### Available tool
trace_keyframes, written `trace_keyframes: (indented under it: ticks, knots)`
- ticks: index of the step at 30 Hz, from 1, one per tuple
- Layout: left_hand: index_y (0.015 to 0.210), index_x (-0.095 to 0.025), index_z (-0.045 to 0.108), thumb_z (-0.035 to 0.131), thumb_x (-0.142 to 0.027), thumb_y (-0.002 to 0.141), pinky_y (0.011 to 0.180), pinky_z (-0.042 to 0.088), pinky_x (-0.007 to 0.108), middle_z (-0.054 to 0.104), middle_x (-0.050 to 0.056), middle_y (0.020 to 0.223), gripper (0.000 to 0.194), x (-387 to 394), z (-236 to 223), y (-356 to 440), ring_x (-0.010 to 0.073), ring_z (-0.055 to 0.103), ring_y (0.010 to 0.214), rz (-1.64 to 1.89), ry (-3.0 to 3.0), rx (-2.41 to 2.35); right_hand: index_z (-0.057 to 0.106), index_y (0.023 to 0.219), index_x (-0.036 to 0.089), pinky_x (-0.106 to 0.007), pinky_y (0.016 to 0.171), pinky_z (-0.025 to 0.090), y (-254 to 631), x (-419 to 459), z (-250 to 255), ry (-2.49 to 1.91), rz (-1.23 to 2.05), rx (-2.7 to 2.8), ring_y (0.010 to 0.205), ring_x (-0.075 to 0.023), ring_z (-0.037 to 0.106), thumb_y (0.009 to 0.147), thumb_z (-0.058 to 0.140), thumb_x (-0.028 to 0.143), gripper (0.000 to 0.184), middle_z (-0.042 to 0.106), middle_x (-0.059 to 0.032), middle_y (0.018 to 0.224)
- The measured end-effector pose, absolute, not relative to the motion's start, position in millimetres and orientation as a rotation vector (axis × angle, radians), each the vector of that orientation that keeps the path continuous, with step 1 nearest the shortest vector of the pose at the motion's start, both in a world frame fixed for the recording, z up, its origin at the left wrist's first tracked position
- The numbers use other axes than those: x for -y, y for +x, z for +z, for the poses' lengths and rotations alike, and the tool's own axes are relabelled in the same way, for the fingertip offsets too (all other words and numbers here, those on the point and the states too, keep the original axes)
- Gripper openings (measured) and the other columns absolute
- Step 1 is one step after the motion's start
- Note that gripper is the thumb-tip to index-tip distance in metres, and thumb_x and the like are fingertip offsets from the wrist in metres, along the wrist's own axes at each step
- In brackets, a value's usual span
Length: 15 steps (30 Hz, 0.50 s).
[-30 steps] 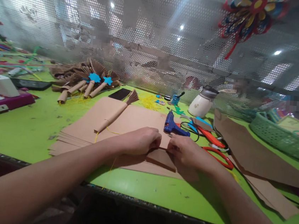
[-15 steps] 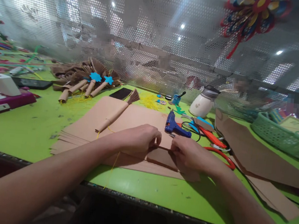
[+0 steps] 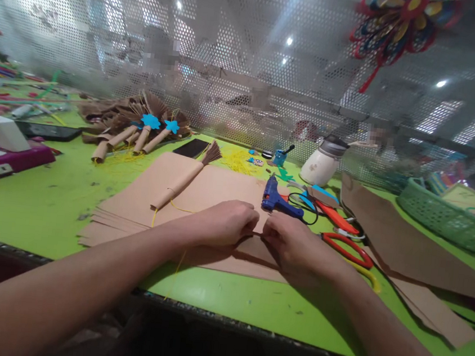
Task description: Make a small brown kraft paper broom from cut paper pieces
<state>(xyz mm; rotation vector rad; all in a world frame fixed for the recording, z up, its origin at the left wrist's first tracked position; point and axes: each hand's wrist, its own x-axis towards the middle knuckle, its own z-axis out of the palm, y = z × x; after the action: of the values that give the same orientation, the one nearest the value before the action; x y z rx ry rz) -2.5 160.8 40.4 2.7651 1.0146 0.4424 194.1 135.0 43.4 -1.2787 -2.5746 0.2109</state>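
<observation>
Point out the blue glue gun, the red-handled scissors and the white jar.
blue glue gun (image 3: 275,199), head view, on its body.
red-handled scissors (image 3: 346,249), head view, on the handle loop.
white jar (image 3: 318,167), head view, on its belly.

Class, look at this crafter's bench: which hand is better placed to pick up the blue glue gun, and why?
The right hand, probably. The blue glue gun lies just beyond its knuckles, on its side of the brown paper strip. The left hand would have to cross over.
</observation>
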Motion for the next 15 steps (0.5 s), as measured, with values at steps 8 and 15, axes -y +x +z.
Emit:
trace_keyframes:
  ticks: [8,15]
  knots:
    - [0.075,-0.017,0.056,0.05,-0.012,0.068,0.052,0.032,0.023,0.056,0.002,0.071,0.01,-160.1,45.1,-8.8,0.0128,0.046,0.06,0.328,2.768,-0.97,0.057,0.079,0.019,-0.024,0.059,0.036,205.4,-145.8,46.8,-1.338,0.41,2.591,0.07,-0.0147,0.051,0.071,0.045,0.006,0.019,0.059,-0.0032,0.08]
    - [0.073,-0.018,0.054,0.053,-0.013,0.064,0.051,0.032,0.023,0.054,0.002,0.073,0.011,-157.5,47.0,-11.9,0.0127,0.045,0.06,0.276,2.749,-0.954,0.054,0.078,0.02,-0.024,0.057,0.033,204.8,-138.4,46.0,-1.371,0.276,2.6,0.068,-0.0142,0.05,0.072,0.046,0.009,0.014,0.057,-0.0025,0.079]
